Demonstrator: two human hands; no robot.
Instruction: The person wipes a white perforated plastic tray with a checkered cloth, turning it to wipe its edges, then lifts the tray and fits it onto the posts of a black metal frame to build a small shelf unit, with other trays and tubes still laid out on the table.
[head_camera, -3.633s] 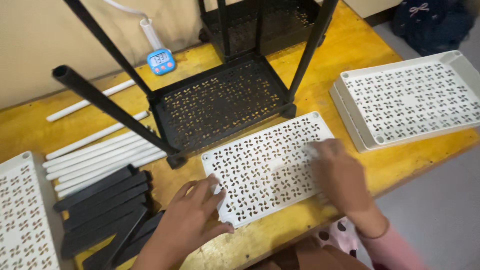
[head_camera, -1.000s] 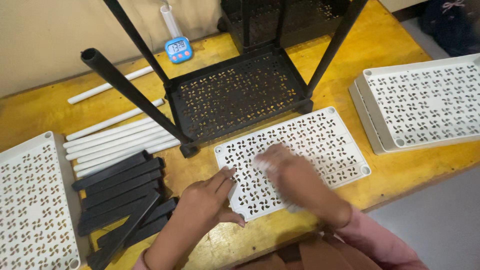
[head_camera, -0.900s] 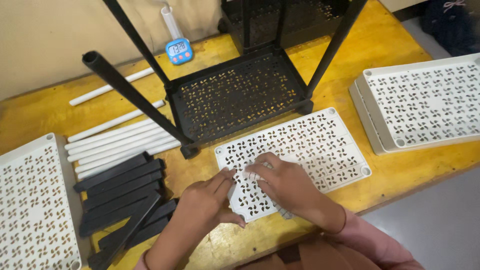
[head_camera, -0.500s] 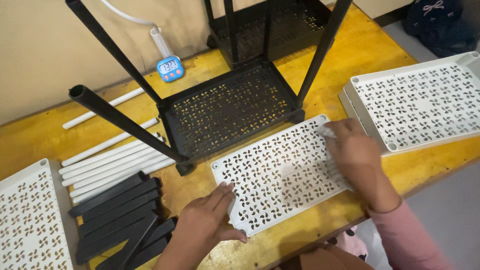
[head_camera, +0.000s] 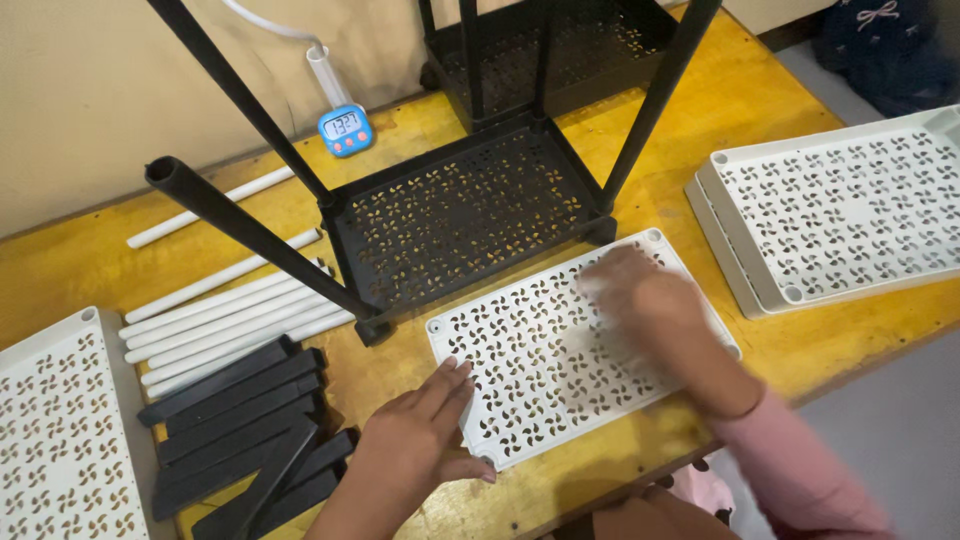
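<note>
Hands pressed flat, fingers spread and gripping nothing, on a white perforated panel (head_camera: 570, 345) lying on the yellow table (head_camera: 760, 350) before a black rack (head_camera: 460, 205): left hand (head_camera: 415, 440) at its near-left corner, blurred right hand (head_camera: 645, 300) toward its far right.

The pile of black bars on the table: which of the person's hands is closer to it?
Left. The left hand lies flat on the near corner of the white panel, right beside the black bars. The right hand is blurred, over the panel's far end, well away from them.
</note>
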